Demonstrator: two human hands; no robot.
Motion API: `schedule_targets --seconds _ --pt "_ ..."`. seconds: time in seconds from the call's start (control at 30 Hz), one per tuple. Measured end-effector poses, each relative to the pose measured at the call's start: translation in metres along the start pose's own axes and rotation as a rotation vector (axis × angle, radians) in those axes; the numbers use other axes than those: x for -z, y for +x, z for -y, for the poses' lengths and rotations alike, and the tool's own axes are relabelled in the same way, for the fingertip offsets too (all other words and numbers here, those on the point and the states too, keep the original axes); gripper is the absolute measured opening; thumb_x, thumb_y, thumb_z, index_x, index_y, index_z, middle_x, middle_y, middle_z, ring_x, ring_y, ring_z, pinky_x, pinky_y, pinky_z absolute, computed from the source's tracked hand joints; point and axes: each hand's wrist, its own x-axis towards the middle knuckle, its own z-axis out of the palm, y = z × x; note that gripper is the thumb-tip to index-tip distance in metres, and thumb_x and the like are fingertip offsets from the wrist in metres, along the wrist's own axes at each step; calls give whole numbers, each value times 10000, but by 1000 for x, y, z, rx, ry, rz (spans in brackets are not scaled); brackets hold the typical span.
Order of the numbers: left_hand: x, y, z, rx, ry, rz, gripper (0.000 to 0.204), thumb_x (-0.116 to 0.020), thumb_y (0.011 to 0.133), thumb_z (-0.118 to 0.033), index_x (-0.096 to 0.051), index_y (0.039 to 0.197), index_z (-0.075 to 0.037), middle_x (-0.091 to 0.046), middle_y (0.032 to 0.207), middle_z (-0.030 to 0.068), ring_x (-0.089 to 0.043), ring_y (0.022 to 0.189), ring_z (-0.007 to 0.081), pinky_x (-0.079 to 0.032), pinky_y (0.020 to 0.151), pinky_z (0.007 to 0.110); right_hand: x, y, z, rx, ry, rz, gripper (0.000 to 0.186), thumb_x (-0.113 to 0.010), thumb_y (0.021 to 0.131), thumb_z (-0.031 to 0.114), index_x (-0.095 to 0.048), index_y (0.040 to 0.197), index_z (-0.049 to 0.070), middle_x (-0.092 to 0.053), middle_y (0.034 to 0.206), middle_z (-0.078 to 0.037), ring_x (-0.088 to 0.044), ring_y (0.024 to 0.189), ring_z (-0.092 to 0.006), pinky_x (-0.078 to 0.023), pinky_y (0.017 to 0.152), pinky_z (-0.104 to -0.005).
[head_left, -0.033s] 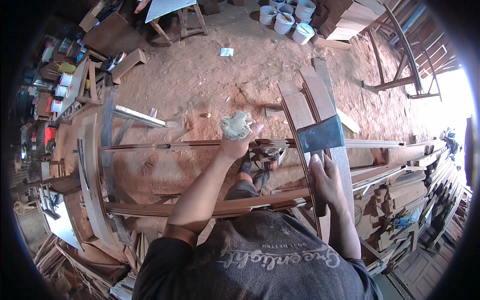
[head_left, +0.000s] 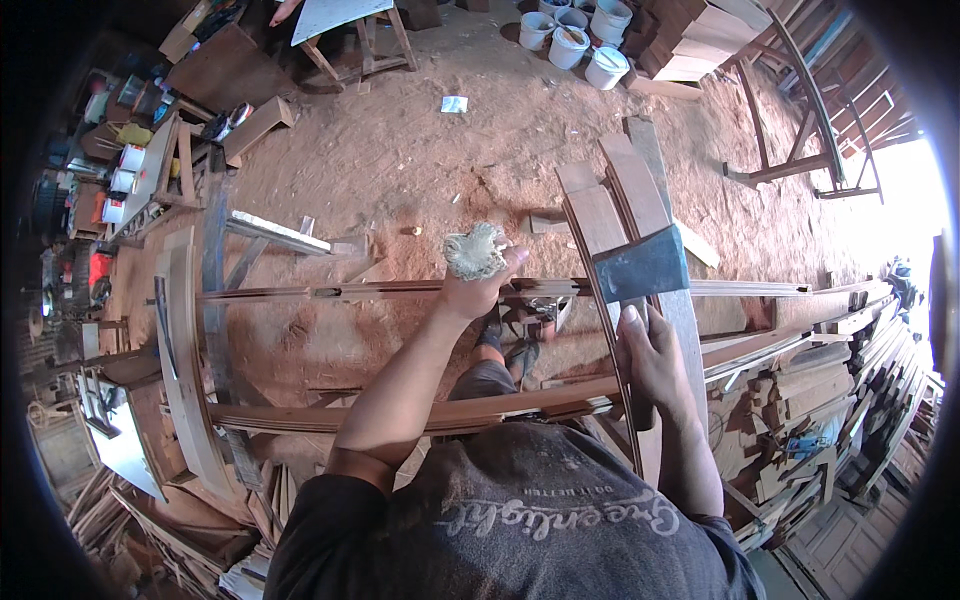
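In my left hand [head_left: 472, 296], held out in front of me, is a wad of pale, stringy fibre [head_left: 474, 250]. My fingers are closed round it from below, and the thumb shows on its right side. My right hand [head_left: 655, 365] grips the short handle of a hatchet [head_left: 640, 270], with the thumb along the handle. The dark blue-grey head lies across the upright wooden boards [head_left: 597, 215] on my right; whether it touches them I cannot tell. Between my arms, long wooden strips [head_left: 400, 290] run from left to right.
A wooden rail [head_left: 330, 418] crosses close to my body. Timber is piled [head_left: 800, 400] at the right. White buckets [head_left: 570, 45] and stacked brown boards [head_left: 690, 45] stand at the far side. A pale-topped trestle table [head_left: 338, 15] is far left of centre; dusty ground [head_left: 400, 150] lies between.
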Motion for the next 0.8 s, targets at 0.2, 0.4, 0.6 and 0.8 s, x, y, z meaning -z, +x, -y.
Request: schedule_targets --seconds 0.2,0.4,0.6,0.8 --pt "-16 -5 -14 -468 433 -57 88 -645 946 -108 -588 914 -49 -540 743 9 -525 665 175 -427 605 343 5 9 61 403 -147 21 401 -479 1062 434 -540 963 51 -466 638 30 -448 516 -53 -368 455 -215" --pt "-26 -12 -41 -261 268 -15 193 -666 955 -225 -670 1031 -47 -682 955 96 -644 875 253 -492 779 376 -9 -3 120 639 -549 109 493 -574 999 458 -627 1128 -15 -675 720 -148 -675 685 -270 -534 655 -385" --pt "-22 -3 -23 -428 271 -23 260 -650 954 -215 -682 1165 -65 -707 1139 104 -662 1062 242 -494 914 359 -19 18 132 647 -979 159 521 -562 972 554 -632 963 37 -670 670 -182 -688 671 -405 -542 619 -483" --pt "-22 -3 -19 -190 386 49 122 -672 933 -164 -697 943 -45 -713 830 70 -675 778 204 -508 731 357 -23 4 141 791 -348 37 448 -648 969 423 -660 1039 -20 -666 679 -143 -692 626 -319 -521 593 -417"
